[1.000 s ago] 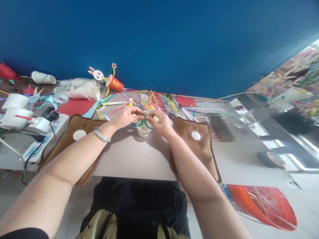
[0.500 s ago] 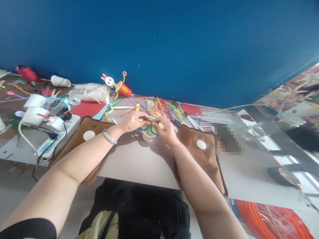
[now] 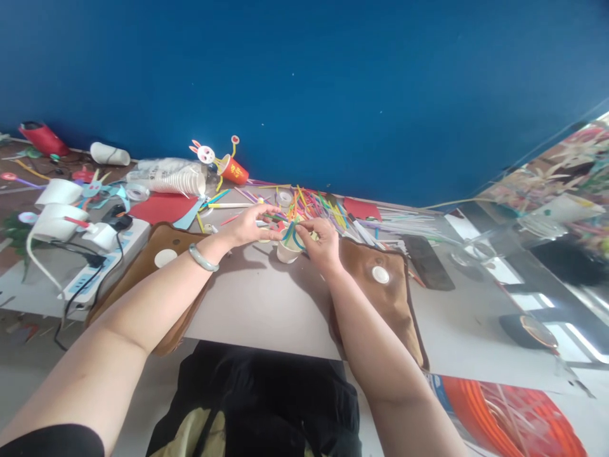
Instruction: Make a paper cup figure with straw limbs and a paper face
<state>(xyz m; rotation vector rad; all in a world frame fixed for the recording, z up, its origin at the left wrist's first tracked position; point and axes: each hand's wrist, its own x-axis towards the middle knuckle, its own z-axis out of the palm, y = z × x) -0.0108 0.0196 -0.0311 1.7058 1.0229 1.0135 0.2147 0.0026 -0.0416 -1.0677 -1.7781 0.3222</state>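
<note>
A white paper cup (image 3: 287, 254) stands on the table between my hands, with blue-green pipe cleaner loops (image 3: 295, 236) at its top. My right hand (image 3: 322, 241) pinches one of these loops at the cup's right side. To the left of the cup, my left hand (image 3: 253, 226) has its thumb and fingers apart beside the pipe cleaners; a thin dark green piece shows near its fingertips, and whether it touches that piece is too small to tell. A pale bangle is on my left wrist.
Colourful pipe cleaners (image 3: 323, 212) lie behind the cup. Brown pouches (image 3: 164, 285) flank my forearms. A power strip (image 3: 107, 260), stacked cups (image 3: 183, 181) and a rabbit-decorated red cup (image 3: 236, 171) are leftward; a dark phone (image 3: 428, 261) lies rightward.
My left hand has drawn back left from the cup's top and its fingers have parted. My right hand has shifted slightly right, and the cup's top is more visible between the hands.
</note>
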